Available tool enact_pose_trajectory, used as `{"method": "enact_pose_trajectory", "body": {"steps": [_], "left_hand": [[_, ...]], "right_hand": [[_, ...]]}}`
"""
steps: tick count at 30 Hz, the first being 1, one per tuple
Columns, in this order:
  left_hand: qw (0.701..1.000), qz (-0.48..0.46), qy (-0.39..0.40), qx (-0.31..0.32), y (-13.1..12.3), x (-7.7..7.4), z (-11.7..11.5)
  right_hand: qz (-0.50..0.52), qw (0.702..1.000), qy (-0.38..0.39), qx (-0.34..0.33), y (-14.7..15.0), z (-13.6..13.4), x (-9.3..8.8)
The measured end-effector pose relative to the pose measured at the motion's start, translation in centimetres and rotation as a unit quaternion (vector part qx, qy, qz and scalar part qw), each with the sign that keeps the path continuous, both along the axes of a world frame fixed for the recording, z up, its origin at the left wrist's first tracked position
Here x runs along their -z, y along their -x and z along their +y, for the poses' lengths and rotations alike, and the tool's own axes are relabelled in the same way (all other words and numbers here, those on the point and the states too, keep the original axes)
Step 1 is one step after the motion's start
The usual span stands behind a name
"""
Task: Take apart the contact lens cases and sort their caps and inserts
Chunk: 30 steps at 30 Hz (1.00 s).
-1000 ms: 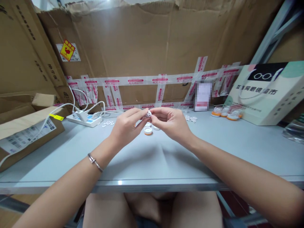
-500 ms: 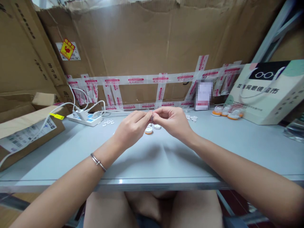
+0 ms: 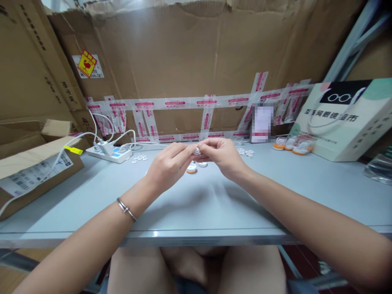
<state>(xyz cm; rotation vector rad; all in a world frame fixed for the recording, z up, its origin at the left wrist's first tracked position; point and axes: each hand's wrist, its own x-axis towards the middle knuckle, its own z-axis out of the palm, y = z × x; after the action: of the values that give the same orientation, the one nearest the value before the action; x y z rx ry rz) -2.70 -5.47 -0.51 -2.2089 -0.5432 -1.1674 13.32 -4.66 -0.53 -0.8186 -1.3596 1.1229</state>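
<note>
Between my fingertips, just above the table, is a small round whitish piece, largely covered by the fingers. My left hand pinches it from the left, a silver bracelet on that wrist. From the right, my right hand pinches the same piece between thumb and index finger. Right below the hands lie a round white cap with an orange base and another white round part. Small white discs are scattered left of my left hand, and a pile of small white pieces lies beyond my right hand.
A white power strip with plugged cables stands at the back left, beside an opened cardboard box. At the back right are a phone, several orange-and-white round cases and a paper bag. Taped cardboard walls the back.
The small piece between my fingertips has turned and shows a paler face. My right fingers have shifted slightly; the hands otherwise stay in place.
</note>
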Motion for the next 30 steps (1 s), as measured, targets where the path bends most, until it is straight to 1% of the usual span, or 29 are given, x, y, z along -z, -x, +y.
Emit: {"method": "enact_pose_trajectory", "body": {"steps": [3, 5, 8, 10, 15, 18, 20, 21, 22, 24, 26, 28, 30], "left_hand": [[0.993, -0.07, 0.08, 0.05, 0.0, 0.1, 0.4], [0.977, -0.121, 0.154, 0.085, -0.1, 0.1, 0.6], [0.931, -0.185, 0.285, 0.133, -0.2, 0.2, 0.7], [0.897, -0.216, 0.353, 0.154, -0.3, 0.2, 0.6], [0.835, -0.279, 0.435, 0.19, -0.4, -0.1, 0.6], [0.811, -0.31, 0.461, 0.183, -0.4, -0.1, 0.9], [0.804, -0.325, 0.468, 0.172, -0.4, 0.1, 1.2], [0.803, -0.329, 0.469, 0.167, -0.3, 0.2, 1.4], [0.803, -0.332, 0.469, 0.161, -0.3, 0.3, 1.5], [0.806, -0.333, 0.465, 0.151, -0.2, 0.6, 1.8], [0.812, -0.33, 0.459, 0.144, -0.2, 0.8, 2.0], [0.819, -0.324, 0.453, 0.14, -0.2, 0.9, 2.1], [0.823, -0.32, 0.449, 0.139, -0.2, 1.0, 2.3]], "right_hand": [[0.012, 0.999, 0.034, -0.018, 0.0, -0.1, -0.4], [0.021, 0.998, 0.053, -0.024, -0.2, -0.2, -0.6], [0.036, 0.997, 0.07, -0.025, -0.4, -0.2, -0.7], [0.037, 0.996, 0.075, -0.022, -0.3, -0.3, -0.7], [0.01, 0.996, 0.086, -0.002, -0.3, 0.1, -0.8], [-0.015, 0.996, 0.067, 0.049, -1.7, 1.7, -0.9], [-0.051, 0.992, 0.036, 0.109, -3.5, 3.4, -0.9], [-0.084, 0.986, 0.018, 0.14, -4.6, 4.3, -0.7], [-0.128, 0.978, 0.009, 0.168, -5.7, 5.2, -0.5], [-0.232, 0.952, 0.024, 0.197, -7.6, 6.7, 0.1], [-0.333, 0.918, 0.043, 0.209, -9.0, 7.8, 0.9], [-0.403, 0.889, 0.054, 0.21, -9.7, 8.5, 1.6], [-0.434, 0.876, 0.059, 0.204, -9.8, 8.7, 2.2]]}}
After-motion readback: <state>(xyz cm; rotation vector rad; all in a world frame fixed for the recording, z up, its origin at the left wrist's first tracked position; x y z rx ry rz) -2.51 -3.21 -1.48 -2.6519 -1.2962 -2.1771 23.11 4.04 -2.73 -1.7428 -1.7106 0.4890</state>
